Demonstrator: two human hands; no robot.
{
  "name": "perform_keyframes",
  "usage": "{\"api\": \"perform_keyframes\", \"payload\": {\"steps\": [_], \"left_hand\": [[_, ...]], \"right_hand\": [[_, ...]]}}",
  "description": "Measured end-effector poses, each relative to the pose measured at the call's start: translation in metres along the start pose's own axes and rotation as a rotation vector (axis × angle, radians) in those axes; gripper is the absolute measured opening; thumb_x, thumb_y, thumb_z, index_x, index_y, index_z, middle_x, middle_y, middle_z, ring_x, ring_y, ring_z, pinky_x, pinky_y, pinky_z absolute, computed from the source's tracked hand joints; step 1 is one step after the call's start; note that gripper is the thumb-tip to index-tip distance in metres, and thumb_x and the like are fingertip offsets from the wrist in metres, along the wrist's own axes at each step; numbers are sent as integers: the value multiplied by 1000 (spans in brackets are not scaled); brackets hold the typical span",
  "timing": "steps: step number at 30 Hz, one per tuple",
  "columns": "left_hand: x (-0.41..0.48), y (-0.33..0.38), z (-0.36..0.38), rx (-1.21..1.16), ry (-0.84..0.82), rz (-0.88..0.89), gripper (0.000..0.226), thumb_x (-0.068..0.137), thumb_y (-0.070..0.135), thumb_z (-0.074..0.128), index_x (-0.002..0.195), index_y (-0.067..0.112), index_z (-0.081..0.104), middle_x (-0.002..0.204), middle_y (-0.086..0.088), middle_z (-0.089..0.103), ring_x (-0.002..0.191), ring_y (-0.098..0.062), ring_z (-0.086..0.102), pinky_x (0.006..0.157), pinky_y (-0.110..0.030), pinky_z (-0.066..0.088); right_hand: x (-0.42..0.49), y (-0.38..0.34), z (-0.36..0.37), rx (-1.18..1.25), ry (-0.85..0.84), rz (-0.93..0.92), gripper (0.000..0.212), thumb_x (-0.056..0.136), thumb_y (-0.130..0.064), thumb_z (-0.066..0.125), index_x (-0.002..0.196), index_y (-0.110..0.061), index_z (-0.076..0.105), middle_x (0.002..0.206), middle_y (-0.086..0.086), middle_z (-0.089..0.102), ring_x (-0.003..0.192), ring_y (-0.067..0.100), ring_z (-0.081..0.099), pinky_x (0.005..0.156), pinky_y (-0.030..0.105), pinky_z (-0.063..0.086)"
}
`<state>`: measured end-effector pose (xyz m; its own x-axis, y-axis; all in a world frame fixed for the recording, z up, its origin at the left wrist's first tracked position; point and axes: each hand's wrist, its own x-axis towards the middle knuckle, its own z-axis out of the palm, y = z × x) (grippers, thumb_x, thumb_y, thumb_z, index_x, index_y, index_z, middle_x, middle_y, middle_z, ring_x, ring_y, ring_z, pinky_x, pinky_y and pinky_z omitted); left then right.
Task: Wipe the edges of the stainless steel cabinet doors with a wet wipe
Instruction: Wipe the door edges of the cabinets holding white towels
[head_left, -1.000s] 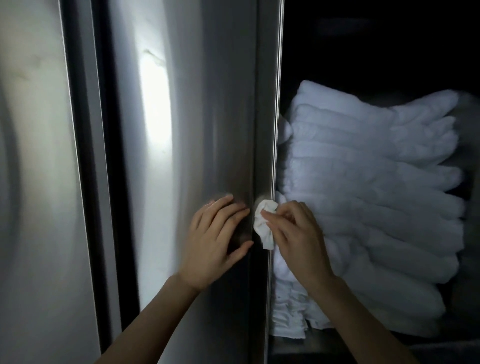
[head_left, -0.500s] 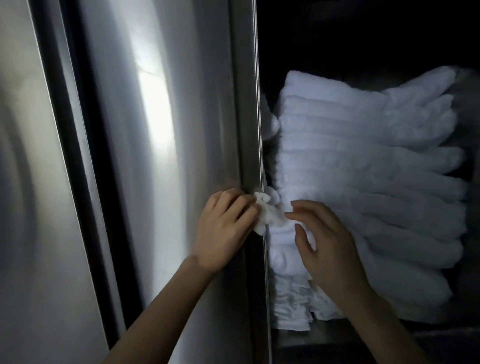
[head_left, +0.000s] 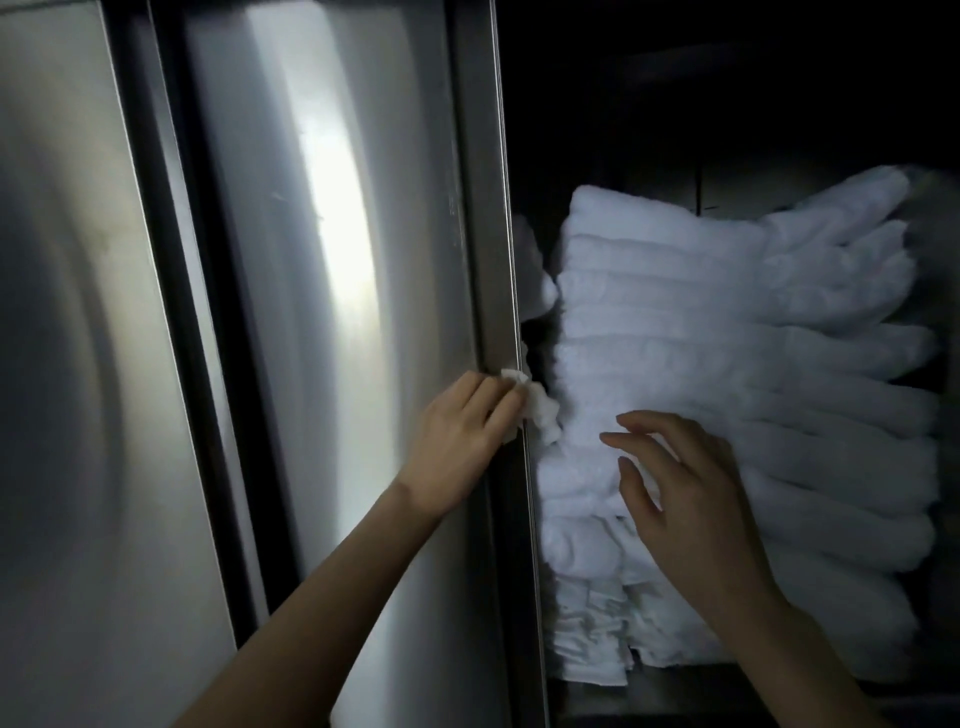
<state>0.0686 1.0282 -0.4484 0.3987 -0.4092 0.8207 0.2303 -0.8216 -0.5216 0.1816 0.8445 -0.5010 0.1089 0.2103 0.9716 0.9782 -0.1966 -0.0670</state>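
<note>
I have the stainless steel cabinet door (head_left: 337, 312) filling the middle of my view, with a bright streak of light down its brushed face. A second steel panel (head_left: 62, 364) stands to its left, and a dark vertical gap (head_left: 171, 312) runs between the two. The door's edge (head_left: 493, 234) runs top to bottom just right of centre as a narrow folded strip. Beyond it the cabinet interior (head_left: 727, 78) is open and very dark.

Inside, a tall stack of white towels (head_left: 727, 338) takes up most of the right half. The towels lie folded and piled flat, with their rounded folds towards the door. Under the stack sits a smaller pile of thinner folded cloths (head_left: 592, 649), resting on the cabinet's shelf (head_left: 675, 696).

My left hand (head_left: 462, 436) reaches up from below and sits on the door edge about halfway up. Its grip is closed round the wet wipe (head_left: 540, 410), fingers curled over it and holding it against the metal. My right hand (head_left: 685, 493) hangs in front of the towels with its grip open and holding nothing, fingers spread and relaxed – I cannot tell whether it touches them.

The wipe is a small crumpled white wad wrapped round the door edge – a corner shows on the door face above my knuckles, and the rest bunches out on the cabinet side, just beside the towels
</note>
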Motion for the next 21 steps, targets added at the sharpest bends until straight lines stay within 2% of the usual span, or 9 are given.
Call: {"api": "perform_keyframes", "payload": {"steps": [2,4,8,13,17,19,21], "left_hand": [[29,-14,-6,24,38,-36,10,88,5,51,87,4,60,90,-13,66,73,-31,59,62,-38,40],[54,-28,-7,84,88,-106,8,83,4,56,81,3,64,91,-12,68,79,-31,63,68,-36,37],[43,-23,7,98,133,-173,10,87,6,60,90,0,67,105,-13,69,94,-29,60,76,-35,36],[3,-10,10,43,56,-52,23,93,13,54,98,-4,68,114,-17,68,104,-29,56,81,-36,38],[63,-48,4,82,94,-43,19,84,-1,65,101,-8,69,113,-22,67,96,-34,62,79,-40,42],[95,-63,6,86,163,-111,21,85,1,59,102,-7,70,112,-20,69,101,-30,55,80,-38,40],[99,-63,8,44,178,-167,25,90,4,53,107,-7,68,115,-19,68,105,-29,53,85,-40,44]], "right_hand": [[5,-1,0,14,-4,0,33,88,-20,41,98,-10,72,107,3,64,97,15,52,89,20,30],[5,-5,3,27,-31,1,33,87,-21,42,98,-12,72,106,2,64,97,13,51,89,21,31],[-7,-9,4,61,-69,2,33,88,-23,42,100,-15,71,106,-2,63,94,15,56,87,19,34],[-26,-7,8,112,-96,-5,33,87,-23,43,103,-16,70,107,-10,56,97,6,52,82,23,45],[-35,-6,18,133,-83,2,33,87,-23,45,107,-13,70,107,-7,60,98,6,53,87,22,42],[-43,-9,30,138,-100,12,34,92,-31,43,116,-16,64,112,-7,58,101,7,53,88,22,43],[-54,-15,43,134,-143,38,40,99,-41,32,126,-20,51,121,-7,53,107,8,53,90,28,43]]}}
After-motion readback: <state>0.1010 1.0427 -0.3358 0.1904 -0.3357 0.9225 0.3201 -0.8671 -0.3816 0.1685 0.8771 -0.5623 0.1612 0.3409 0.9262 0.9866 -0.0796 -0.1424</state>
